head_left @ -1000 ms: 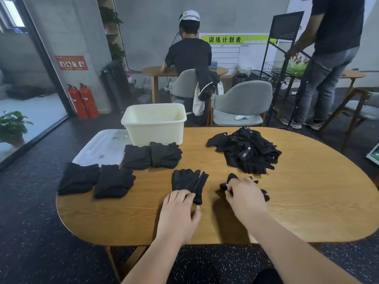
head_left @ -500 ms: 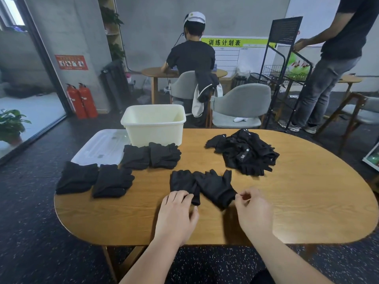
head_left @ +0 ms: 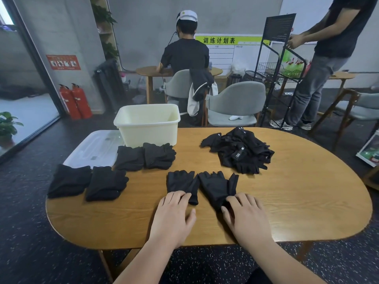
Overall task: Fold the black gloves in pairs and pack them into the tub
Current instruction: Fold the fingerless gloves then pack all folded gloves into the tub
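Note:
Two black gloves lie flat side by side near the table's front edge, fingers pointing away from me. My left hand (head_left: 174,218) rests its fingertips on the cuff of the left glove (head_left: 181,184). My right hand (head_left: 246,216) touches the cuff of the right glove (head_left: 216,186) with fingers stretched out. A pile of loose black gloves (head_left: 240,152) sits at the back right. Several folded pairs lie to the left: one (head_left: 69,181), another (head_left: 105,183), a third (head_left: 130,157) and one more (head_left: 159,155). The cream tub (head_left: 147,124) stands behind them; no gloves show inside it.
A clear plastic lid (head_left: 92,148) lies left of the tub on the oval wooden table (head_left: 287,201). Grey chairs (head_left: 235,101) stand behind the table. A seated person (head_left: 184,54) faces away, and another person (head_left: 328,58) stands by a black wire rack (head_left: 276,64) at the right.
My right hand has carried the second glove leftward and spread it flat beside the first. It now touches that glove's cuff. My left hand has stayed on the first glove.

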{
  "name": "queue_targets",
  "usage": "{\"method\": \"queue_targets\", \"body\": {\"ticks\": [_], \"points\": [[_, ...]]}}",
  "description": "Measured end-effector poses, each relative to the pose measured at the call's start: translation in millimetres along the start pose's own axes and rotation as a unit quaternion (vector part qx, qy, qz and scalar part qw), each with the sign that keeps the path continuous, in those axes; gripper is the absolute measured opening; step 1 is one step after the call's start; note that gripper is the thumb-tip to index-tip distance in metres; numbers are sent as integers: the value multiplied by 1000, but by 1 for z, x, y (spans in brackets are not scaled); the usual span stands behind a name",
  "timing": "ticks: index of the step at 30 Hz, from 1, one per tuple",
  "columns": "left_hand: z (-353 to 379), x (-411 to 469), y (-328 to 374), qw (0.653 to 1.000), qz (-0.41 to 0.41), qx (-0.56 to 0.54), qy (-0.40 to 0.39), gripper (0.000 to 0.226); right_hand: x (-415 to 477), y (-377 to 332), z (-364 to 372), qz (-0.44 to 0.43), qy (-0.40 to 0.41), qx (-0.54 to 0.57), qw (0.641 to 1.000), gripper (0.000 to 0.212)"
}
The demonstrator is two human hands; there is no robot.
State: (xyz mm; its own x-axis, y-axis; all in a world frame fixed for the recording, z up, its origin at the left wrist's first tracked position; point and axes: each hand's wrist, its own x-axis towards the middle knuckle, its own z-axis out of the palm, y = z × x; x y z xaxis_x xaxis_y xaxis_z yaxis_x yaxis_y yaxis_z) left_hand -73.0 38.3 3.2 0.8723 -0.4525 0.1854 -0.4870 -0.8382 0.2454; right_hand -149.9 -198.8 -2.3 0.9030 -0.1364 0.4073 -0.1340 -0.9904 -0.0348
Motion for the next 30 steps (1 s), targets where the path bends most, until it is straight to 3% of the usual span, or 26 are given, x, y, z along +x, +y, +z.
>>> {"method": "queue_targets", "body": {"ticks": [4,9,19,23,26,30], "points": [[-1,-1,1,999,33,-3,-20,59,-1,7,-6,34,3,0,999,37],[-6,1,4,998,51,-1,-35,59,-1,6,-3,-53,-85,39,994,39],[-11,14,13,997,47,0,-55,59,-7,73,-22,196,-83,-21,977,48],[-2,13,23,997,47,2,-60,64,2,99,-28,259,-112,-46,958,62],[5,9,26,997,46,17,-52,67,17,102,-29,229,-108,-39,967,63],[7,11,24,997,49,26,-47,67,48,86,-24,115,-138,-24,983,61]]}}
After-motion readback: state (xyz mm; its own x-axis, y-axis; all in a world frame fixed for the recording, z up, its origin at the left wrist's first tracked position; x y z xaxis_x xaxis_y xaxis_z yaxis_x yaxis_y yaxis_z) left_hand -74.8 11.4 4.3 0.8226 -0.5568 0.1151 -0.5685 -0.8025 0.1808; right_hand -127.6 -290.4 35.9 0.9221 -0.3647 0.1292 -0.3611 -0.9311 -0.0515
